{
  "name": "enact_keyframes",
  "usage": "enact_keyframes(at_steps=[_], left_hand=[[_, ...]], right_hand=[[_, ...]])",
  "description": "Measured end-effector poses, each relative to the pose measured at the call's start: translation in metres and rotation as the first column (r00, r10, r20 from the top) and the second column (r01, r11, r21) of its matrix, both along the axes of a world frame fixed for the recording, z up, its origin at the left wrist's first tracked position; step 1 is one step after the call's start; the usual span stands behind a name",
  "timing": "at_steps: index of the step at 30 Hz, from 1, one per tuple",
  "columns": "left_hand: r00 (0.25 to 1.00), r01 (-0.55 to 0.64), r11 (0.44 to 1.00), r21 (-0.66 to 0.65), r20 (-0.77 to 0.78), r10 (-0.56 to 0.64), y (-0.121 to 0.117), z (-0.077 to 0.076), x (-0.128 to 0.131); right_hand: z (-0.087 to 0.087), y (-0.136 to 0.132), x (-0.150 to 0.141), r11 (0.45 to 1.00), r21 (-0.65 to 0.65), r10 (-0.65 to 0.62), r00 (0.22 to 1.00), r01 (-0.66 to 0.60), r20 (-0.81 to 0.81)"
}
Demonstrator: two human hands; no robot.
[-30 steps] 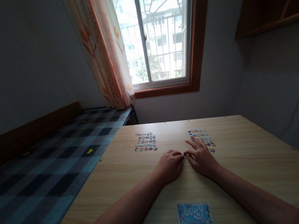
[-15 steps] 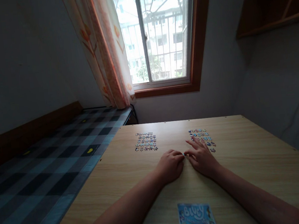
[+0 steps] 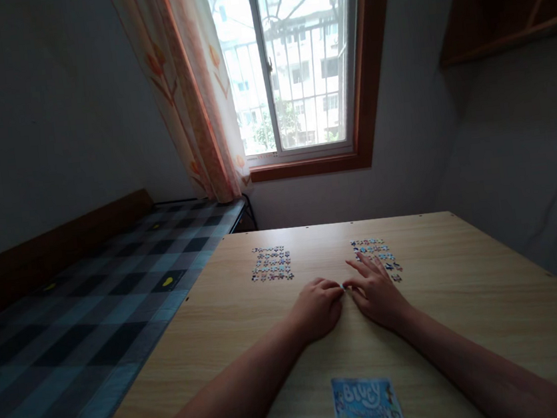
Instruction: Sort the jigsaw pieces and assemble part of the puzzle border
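My left hand (image 3: 319,308) rests on the table with its fingers bent and pressed together. At its fingertips shows a tiny bluish jigsaw piece (image 3: 344,287), mostly covered. My right hand (image 3: 374,292) lies just to the right, fingers spread, its index fingertip against the same piece. Beyond the right hand's fingers, rows of jigsaw pieces (image 3: 371,247) lie on the table, partly hidden by them. Another group of jigsaw pieces (image 3: 272,264) is laid out in rows further left, apart from both hands.
Near the front edge of view, a blue picture sheet marked "Bluey" (image 3: 367,408) lies on the wooden table (image 3: 214,350). A bed with a checked cover (image 3: 103,309) runs along the left. Behind are a curtain (image 3: 197,111) and a window; a wooden shelf (image 3: 512,14) hangs upper right.
Both hands keep nearly the same pose around the small piece. The view has shifted very slightly; nothing else has visibly moved.
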State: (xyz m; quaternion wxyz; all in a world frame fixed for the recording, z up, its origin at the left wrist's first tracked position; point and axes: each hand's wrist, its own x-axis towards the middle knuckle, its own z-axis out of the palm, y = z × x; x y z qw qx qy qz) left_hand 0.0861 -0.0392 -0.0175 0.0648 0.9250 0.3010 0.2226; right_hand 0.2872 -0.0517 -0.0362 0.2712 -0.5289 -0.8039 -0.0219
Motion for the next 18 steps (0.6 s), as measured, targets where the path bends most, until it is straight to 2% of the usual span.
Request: enact_keyframes(at_steps=[9,18], left_hand=[[1.000,-0.001,1.000,-0.001,-0.001,0.001,-0.0019,0.0036,0.0006],[1.000,0.008,1.000,-0.002,0.002,-0.008,0.0000,0.0000,-0.0009]], right_hand=[[-0.0012,0.0014,0.0003,1.000,-0.002,-0.003,1.000,0.003,0.003],[-0.0031,0.0023,0.0006,1.000,-0.006,0.004,1.000,-0.004,-0.012]])
